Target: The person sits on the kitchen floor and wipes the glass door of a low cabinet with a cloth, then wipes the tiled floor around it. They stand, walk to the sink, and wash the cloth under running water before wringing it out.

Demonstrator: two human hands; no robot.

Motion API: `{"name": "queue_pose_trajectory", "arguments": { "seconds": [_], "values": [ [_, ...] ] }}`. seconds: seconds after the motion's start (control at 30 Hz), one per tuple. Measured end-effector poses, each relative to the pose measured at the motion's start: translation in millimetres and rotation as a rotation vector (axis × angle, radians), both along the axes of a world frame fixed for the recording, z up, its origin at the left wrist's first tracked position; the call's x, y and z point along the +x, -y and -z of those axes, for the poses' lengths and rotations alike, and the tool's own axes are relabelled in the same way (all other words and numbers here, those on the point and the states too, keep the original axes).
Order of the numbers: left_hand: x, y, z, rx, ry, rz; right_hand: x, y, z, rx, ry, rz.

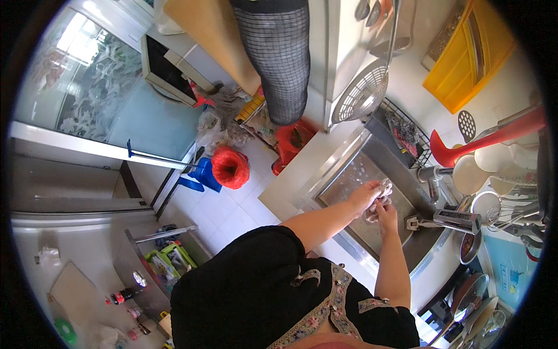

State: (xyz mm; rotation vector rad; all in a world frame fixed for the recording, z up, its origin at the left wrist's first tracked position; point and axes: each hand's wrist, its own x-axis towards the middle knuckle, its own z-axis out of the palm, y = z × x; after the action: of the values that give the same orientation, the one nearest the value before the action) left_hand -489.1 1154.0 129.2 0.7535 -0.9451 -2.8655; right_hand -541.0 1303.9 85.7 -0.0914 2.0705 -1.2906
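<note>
Over the stainless steel sink (356, 174), both of my hands grip a wet, crumpled, greyish cloth-like item (382, 201); its exact kind is not clear. My left hand (364, 196) comes from the left and pinches its upper part, which bears whitish foam or wet folds. Below and to the right, my right hand (386, 216) holds its lower part, with the fingers bent around it. Whitish spots lie on the sink's bottom beyond the hands. A metal faucet (432, 183) stands at the sink's right rim.
A black wire rack (405, 131) with scrubbing items stands behind the sink. A skimmer (364, 94) and a red ladle (453, 150) hang nearby. Right of the sink are utensils and pans. A red-lined bin (230, 168) stands on the floor at left, near an open drawer (174, 257).
</note>
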Motion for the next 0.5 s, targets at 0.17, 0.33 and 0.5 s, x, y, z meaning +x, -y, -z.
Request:
{"name": "queue_pose_trajectory", "arguments": {
  "seconds": [0.17, 0.33, 0.5],
  "values": [
    [15, 2, 6, -0.176, -0.110, -0.031, -8, 5, -25, 0.142, -0.385, -0.110],
    [29, 8, 48, -0.438, 0.039, -0.076, -12, 6, -35, 0.136, -0.973, -0.103],
    [57, 22, 84, -0.649, 0.319, -0.138, -2, 28, -67, -0.266, -0.464, 0.156]
  ]
}}
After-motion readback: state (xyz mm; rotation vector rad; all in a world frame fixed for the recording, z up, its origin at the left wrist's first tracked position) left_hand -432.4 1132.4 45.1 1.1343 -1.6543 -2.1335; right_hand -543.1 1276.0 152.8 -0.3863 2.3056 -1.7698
